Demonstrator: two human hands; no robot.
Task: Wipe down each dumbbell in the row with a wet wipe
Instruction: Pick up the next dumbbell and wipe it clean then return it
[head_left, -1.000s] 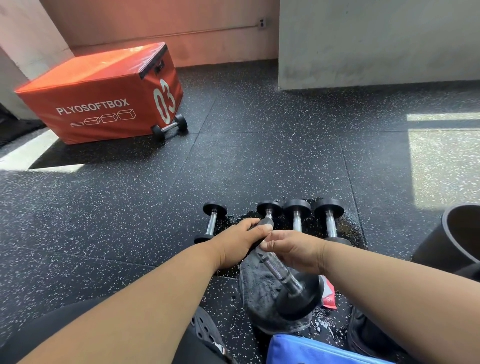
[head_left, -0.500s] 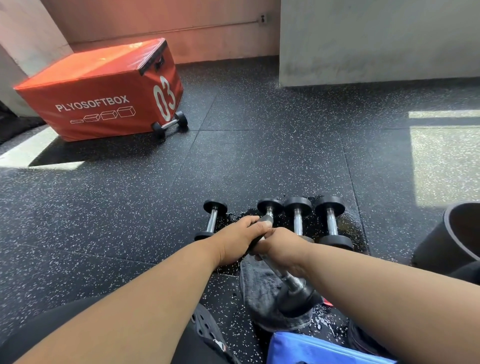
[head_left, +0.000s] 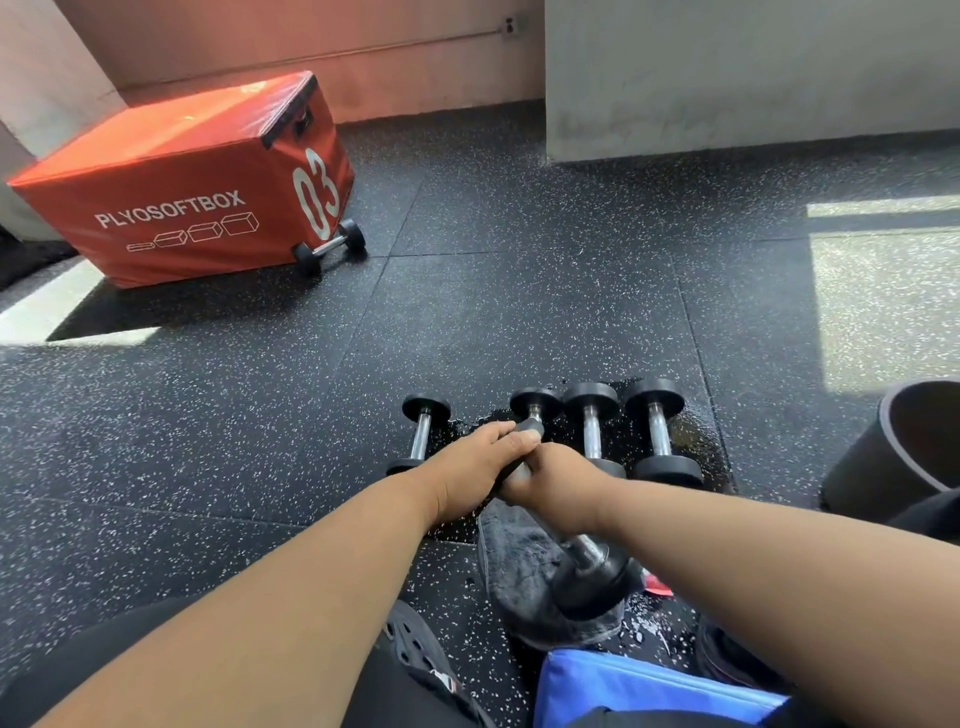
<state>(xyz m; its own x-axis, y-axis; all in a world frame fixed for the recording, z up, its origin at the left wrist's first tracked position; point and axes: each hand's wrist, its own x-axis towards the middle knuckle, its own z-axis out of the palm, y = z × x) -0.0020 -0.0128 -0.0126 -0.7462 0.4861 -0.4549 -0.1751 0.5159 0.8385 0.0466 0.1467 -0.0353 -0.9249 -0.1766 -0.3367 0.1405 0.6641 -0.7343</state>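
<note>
I hold one black dumbbell (head_left: 592, 584) tilted, its near head resting on a dark grey cloth (head_left: 511, 566) on the floor. My left hand (head_left: 465, 470) grips its raised far head. My right hand (head_left: 563, 483) is closed around the upper part of the metal handle, touching the left hand. Whether there is a wipe inside that fist is hidden. Behind my hands lies a row of dumbbells: one apart at the left (head_left: 423, 434), then three close together (head_left: 535, 405), (head_left: 589, 426), (head_left: 657, 434).
The speckled black floor is wet around the row (head_left: 696, 431). An orange plyo box (head_left: 182, 182) with a dumbbell (head_left: 330, 247) against it stands far left. A black rolled mat (head_left: 909, 447) is at the right, a blue bag (head_left: 649, 686) and a red packet (head_left: 657, 584) near me.
My right hand has slid up the handle toward the left hand, baring more of the shaft near the lower head. The left hand and the dumbbell stay in place.
</note>
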